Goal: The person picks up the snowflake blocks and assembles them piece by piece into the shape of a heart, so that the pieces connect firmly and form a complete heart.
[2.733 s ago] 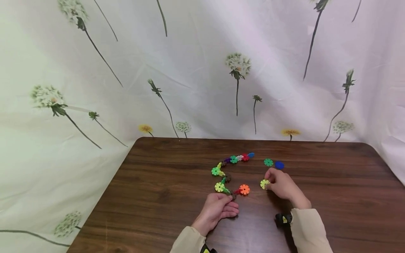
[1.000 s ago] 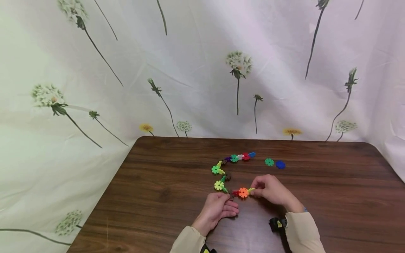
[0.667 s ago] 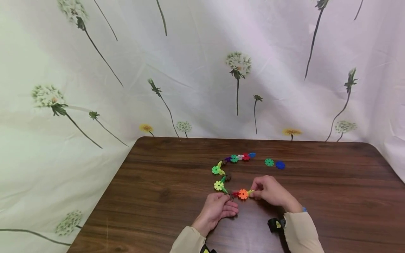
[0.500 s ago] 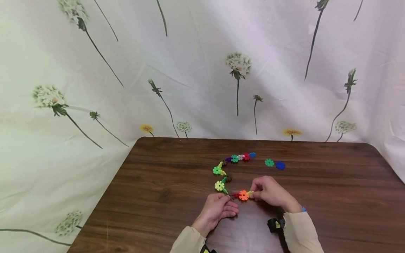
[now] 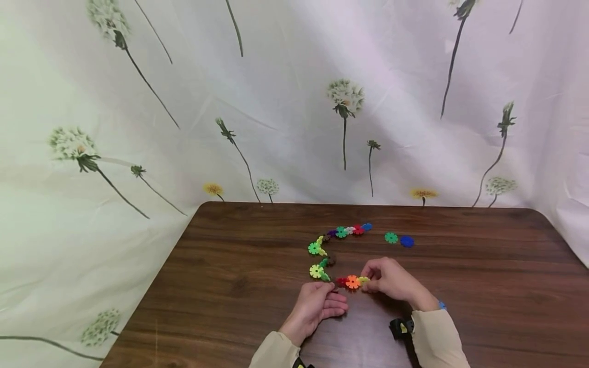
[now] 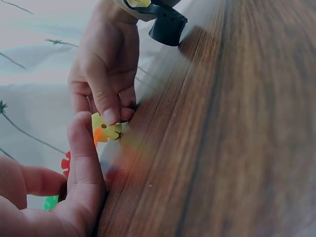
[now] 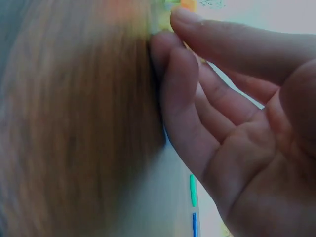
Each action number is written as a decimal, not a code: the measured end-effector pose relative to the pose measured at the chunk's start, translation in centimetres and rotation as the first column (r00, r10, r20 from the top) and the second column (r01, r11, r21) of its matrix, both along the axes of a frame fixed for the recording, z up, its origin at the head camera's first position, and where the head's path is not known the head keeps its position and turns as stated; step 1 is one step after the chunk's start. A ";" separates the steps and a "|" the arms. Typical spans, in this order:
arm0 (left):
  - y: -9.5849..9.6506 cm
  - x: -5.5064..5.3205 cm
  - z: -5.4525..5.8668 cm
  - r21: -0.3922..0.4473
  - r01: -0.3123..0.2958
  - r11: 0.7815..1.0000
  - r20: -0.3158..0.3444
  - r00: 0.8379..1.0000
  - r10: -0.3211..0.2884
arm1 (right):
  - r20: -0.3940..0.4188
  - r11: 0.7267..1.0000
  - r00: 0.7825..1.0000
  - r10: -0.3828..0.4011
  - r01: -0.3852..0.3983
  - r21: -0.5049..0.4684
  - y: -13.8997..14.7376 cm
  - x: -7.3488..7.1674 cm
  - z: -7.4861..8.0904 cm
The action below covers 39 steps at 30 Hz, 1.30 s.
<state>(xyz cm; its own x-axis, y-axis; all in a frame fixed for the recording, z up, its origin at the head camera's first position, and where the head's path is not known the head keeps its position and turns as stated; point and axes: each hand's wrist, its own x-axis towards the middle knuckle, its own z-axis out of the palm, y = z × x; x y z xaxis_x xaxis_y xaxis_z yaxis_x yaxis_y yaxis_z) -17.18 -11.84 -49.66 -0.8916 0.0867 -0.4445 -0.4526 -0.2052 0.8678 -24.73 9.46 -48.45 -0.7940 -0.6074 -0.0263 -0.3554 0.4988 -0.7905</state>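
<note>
A chain of colourful notched plastic snowflake discs curves over the brown table in the head view, from a blue disc (image 5: 366,226) at the back to an orange disc (image 5: 352,282) in front. My right hand (image 5: 395,281) pinches a yellow snowflake disc (image 5: 363,280) between thumb and fingers, against the right side of the orange one. At the left of a red disc (image 5: 341,282), my left hand (image 5: 315,309) pinches a brown snowflake disc (image 6: 62,190), mostly covered by the fingers. The left wrist view shows the yellow disc (image 6: 102,126) under the right thumb.
A loose green disc (image 5: 391,237) and a loose dark blue disc (image 5: 407,241) lie flat at the back right of the table (image 5: 221,281). Behind the table's far edge hangs a white cloth (image 5: 285,102) printed with dandelions.
My right hand has moved left with the yellow disc, from apart on the right to the orange disc, where the two now meet. My left hand has stayed in place.
</note>
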 end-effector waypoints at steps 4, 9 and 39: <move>-0.2 0.1 0.1 0.011 -0.007 1.000 0.010 1.000 0.007 | 0.023 1.000 1.000 0.012 -0.012 -0.011 0.5 -0.2 -0.1; -0.3 0.1 0.0 0.012 -0.004 1.000 0.012 1.000 0.003 | -0.019 0.998 0.998 -0.059 0.059 -0.013 2.1 -0.7 0.3; -0.2 0.0 0.3 0.014 0.001 1.000 0.023 1.000 -0.002 | -0.251 0.887 0.932 -0.261 0.334 0.320 3.5 -5.8 1.5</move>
<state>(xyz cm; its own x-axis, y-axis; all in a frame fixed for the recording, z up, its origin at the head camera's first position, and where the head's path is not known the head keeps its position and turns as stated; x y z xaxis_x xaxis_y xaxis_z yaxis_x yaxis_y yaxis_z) -17.18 -12.00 -49.38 -0.8811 0.0942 -0.4635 -0.4725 -0.2162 0.8544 -30.52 12.99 -46.92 -0.9467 -0.3217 -0.0186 -0.2751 0.8368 -0.4734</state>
